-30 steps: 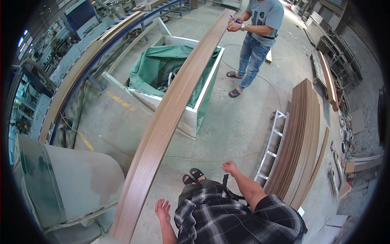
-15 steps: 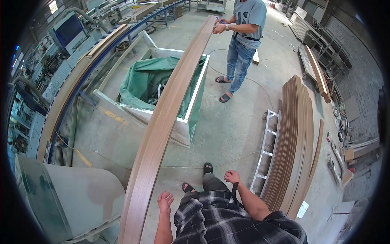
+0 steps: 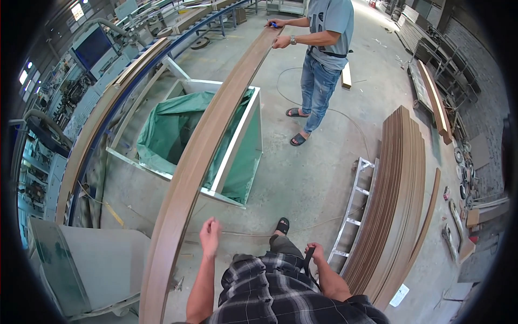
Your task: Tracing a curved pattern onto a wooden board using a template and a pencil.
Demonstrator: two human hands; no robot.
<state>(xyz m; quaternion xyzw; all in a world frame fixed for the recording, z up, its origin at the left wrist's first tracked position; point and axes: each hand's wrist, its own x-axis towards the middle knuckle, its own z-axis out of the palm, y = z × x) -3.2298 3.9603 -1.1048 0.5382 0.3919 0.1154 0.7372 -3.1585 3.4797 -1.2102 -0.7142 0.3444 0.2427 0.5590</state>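
Note:
A long brown board (image 3: 199,162) runs from my lower left up to a co-worker (image 3: 324,59) in a grey shirt and jeans, who holds its far end with both hands. My left hand (image 3: 210,235) hovers just right of the board's near part, fingers loosely bent and holding nothing. It looks slightly apart from the edge. At my hip, my right hand (image 3: 315,252) has its fingers curled on a black strap (image 3: 309,270) that hangs over my checked shirt.
Under the board stands a white-framed bin with a green liner (image 3: 178,129). A tall stack of brown boards (image 3: 394,205) lies at right, with a metal ladder (image 3: 353,210) flat beside it. A grey machine (image 3: 81,270) is at lower left, and a long conveyor (image 3: 102,119) runs along the left.
I have stepped forward beside the board. My right hand came in from my side to the strap at my hip. My left hand has stayed close to the board's edge.

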